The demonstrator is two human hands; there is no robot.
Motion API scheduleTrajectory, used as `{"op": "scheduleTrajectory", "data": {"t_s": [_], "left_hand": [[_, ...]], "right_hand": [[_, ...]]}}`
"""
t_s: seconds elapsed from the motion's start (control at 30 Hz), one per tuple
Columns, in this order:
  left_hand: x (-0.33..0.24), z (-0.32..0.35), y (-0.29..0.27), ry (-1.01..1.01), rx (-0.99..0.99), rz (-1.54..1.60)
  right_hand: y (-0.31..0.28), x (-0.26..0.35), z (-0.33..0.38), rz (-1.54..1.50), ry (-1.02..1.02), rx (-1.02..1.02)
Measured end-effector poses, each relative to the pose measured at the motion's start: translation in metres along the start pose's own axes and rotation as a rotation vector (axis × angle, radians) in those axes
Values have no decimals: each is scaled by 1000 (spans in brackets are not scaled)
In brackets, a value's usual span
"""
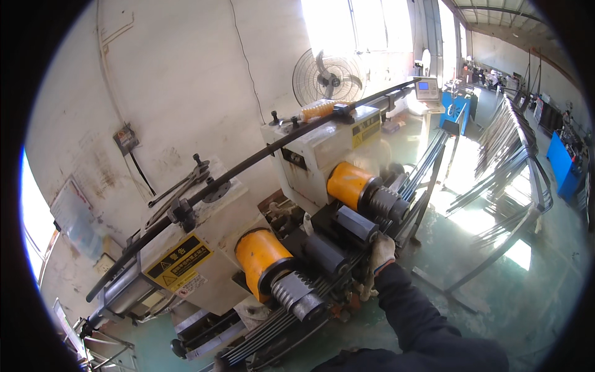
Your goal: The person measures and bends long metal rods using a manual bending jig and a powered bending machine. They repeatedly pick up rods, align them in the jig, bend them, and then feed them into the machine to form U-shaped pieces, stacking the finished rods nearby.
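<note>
My right hand (382,250), in a pale work glove with an orange cuff, is curled at the long thin metal rods (273,332) running along the front of a machine. The fingertips are partly hidden. Just beyond the glove sits a dark grey block (357,223), with a second dark block (323,253) to its left. Two ridged metal rollers (299,296) (388,203) stick out from orange cylinders (261,257) (351,184). At the lower edge, a small greyish shape (220,363) by the rods may be my left glove; its fingers do not show.
The white machine housings (214,279) carry a long black bar (248,164) across their tops. A control box (426,88) with a lit screen stands at the far end. To the right, a rack (533,161) holds many thin rods. A fan (328,79) is by the wall.
</note>
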State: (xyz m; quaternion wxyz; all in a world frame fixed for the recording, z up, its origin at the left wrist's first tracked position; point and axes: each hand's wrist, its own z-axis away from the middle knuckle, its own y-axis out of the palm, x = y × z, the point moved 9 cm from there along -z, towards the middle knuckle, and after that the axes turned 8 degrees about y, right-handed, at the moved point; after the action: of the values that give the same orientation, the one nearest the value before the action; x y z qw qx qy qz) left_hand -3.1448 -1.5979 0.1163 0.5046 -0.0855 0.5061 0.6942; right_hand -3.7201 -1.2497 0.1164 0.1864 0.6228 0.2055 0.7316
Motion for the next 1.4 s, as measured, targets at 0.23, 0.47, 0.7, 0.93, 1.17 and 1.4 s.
{"op": "scheduleTrajectory", "data": {"t_s": [0.23,0.47,0.7,0.93,1.17,1.4], "left_hand": [[-108,-51,-83,377,201,-122],[-44,-4,-21,228,-149,-48],[-8,-36,11,68,105,52],[-129,-47,-79,1070,151,-1347],[-72,-70,-107,287,-9,-248],[-33,7,1,312,-140,-156]], "right_hand": [[-25,-25,-10,-140,78,-161],[2,-6,25,234,8,-155],[-43,-57,-54,-140,11,199],[7,-9,-4,803,-217,-17],[-30,-73,-42,-133,55,-68],[-18,-52,-25,-82,51,-43]]}}
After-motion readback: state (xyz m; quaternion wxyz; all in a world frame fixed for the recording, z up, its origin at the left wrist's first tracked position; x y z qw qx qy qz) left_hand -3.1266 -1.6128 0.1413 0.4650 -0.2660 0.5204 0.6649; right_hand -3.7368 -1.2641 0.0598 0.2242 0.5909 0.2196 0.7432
